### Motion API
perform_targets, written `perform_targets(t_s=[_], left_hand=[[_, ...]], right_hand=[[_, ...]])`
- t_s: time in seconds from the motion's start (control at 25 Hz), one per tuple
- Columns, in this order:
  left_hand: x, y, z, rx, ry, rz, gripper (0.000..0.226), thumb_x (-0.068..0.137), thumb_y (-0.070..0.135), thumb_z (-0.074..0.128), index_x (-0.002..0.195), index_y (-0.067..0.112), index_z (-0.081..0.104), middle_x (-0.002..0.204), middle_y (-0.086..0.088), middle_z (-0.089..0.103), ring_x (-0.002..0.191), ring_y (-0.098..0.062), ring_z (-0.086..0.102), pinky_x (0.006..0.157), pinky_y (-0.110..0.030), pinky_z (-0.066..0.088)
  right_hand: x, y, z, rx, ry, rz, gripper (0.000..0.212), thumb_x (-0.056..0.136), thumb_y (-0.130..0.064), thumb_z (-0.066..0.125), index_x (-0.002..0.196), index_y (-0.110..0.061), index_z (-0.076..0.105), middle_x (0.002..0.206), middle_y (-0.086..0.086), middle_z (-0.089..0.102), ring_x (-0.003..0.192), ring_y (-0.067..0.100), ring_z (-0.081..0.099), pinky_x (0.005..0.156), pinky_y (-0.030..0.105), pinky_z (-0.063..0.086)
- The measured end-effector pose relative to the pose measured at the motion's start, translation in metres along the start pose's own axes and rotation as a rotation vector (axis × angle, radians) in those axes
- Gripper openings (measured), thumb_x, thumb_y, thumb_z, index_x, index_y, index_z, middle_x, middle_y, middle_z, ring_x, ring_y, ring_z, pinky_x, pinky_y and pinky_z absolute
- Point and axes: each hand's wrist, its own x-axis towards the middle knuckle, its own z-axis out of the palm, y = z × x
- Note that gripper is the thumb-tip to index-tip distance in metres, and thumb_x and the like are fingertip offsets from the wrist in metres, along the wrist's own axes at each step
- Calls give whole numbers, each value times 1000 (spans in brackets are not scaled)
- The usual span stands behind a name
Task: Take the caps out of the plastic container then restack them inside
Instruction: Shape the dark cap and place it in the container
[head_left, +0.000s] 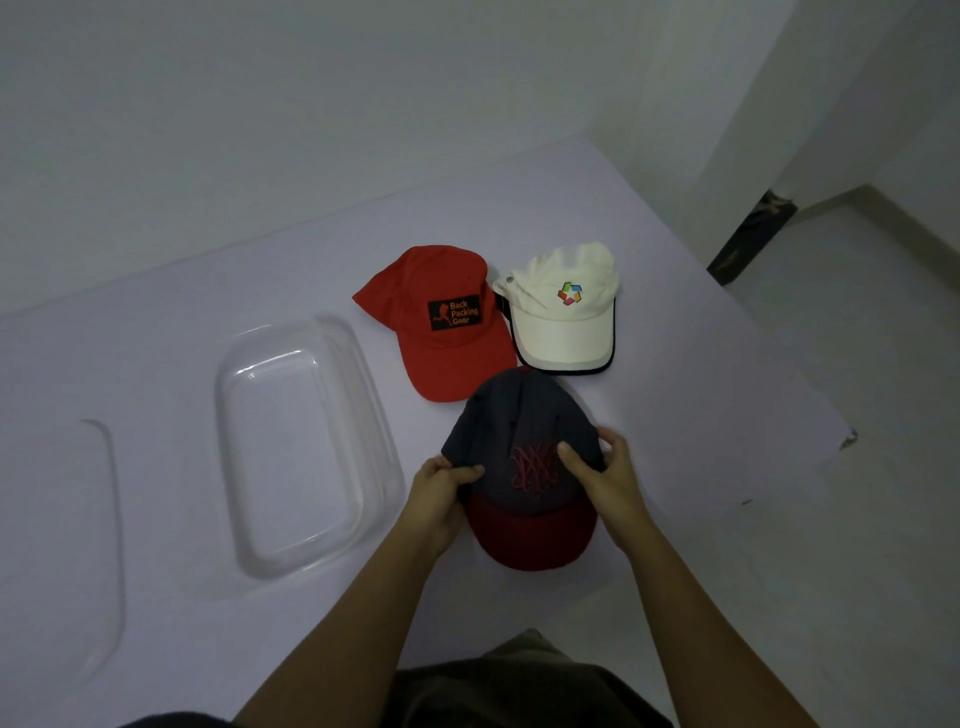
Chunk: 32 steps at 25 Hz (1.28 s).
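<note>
Nearest the camera, two bare forearms reach forward over a dark lap, and both hands grip the dark navy fabric cap with a dark red brim (524, 467). The left hand (441, 493) pinches the crown's left edge with its thumb on top; the right hand (608, 478) clasps the right side, thumb pressed near the red stitched emblem. The cap sits at or just above the bench (156, 597), its brim pointing toward the person.

Beyond it lie the red fabric cap with a black patch (441, 327) and, just beside that, the white fabric cap with a multicoloured logo and dark brim trim (563, 312). The clear rectangular plastic container (306, 447) stands empty to the left, well apart from the caps, with what looks like its clear lid (98, 519) further left.

The caps look light and soft; their crowns would crumple easily, while the brims seem stiffer. Holding at the crown's sides, as here, or at the brim should keep the shape for nesting.

The bench is covered in plain pale lilac-grey, matte and smooth. Pale walls rise behind, and a light floor drops away at right.
</note>
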Motion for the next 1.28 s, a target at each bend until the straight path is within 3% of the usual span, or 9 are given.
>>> perform_targets(t_s=[0.12,0.2,0.36,0.56,0.72,0.8,1.04,1.16,1.28], left_hand=[[-1,5,1,-39,-20,-28,46,77,-15,44,117,1,60,119,-17,64,95,-25,64,73,-32,57],[-6,9,9,-31,11,-54,32,82,-1,45,108,6,63,114,-13,65,95,-24,60,78,-34,51],[-8,15,10,-31,7,-62,29,94,35,48,113,17,61,104,0,64,101,-18,58,92,-33,45],[1,20,1,58,34,-12,37,91,9,49,127,16,50,125,-4,58,107,-21,57,84,-34,48],[-3,25,1,-230,71,19,47,87,-2,40,129,16,46,115,-8,59,99,-22,57,89,-37,47],[-4,27,0,-338,72,36,50,83,-3,36,130,12,46,108,-9,58,94,-23,57,85,-35,48],[-7,30,-1,39,-5,66,37,87,15,59,124,15,54,118,-4,61,108,-21,57,85,-31,48],[-8,32,0,109,36,121,24,87,6,56,108,15,64,107,-4,66,103,-21,58,89,-34,48],[-11,34,-2,214,-6,144,23,89,12,52,108,16,65,110,-4,64,105,-23,57,87,-34,48]], right_hand=[[-1,3,2,39,9,94,77,70,-66,63,127,-17,47,126,2,56,107,17,59,92,38,52],[-1,3,3,106,-2,161,81,74,-77,44,132,-20,50,125,-1,57,111,20,57,99,42,47],[0,-8,0,318,4,220,57,97,-49,28,132,-9,49,119,7,58,105,22,56,92,35,45],[-4,-28,-8,400,-24,191,31,98,-20,37,93,-9,65,106,11,65,90,22,61,75,32,49],[-8,-27,-15,666,85,217,28,96,-17,39,90,-7,64,80,10,73,84,25,61,72,35,49],[-8,-25,-15,734,61,228,32,96,-26,41,92,-9,68,81,9,74,87,27,64,76,37,49],[-9,-23,-18,750,-20,177,28,95,-23,45,96,-8,69,93,11,72,85,24,68,76,36,52],[-5,-22,-20,947,66,175,14,92,-19,49,97,-10,59,85,8,65,75,21,62,63,30,57],[-6,-23,-17,974,115,132,19,89,-10,50,107,-15,54,87,7,59,78,20,58,70,35,53]])
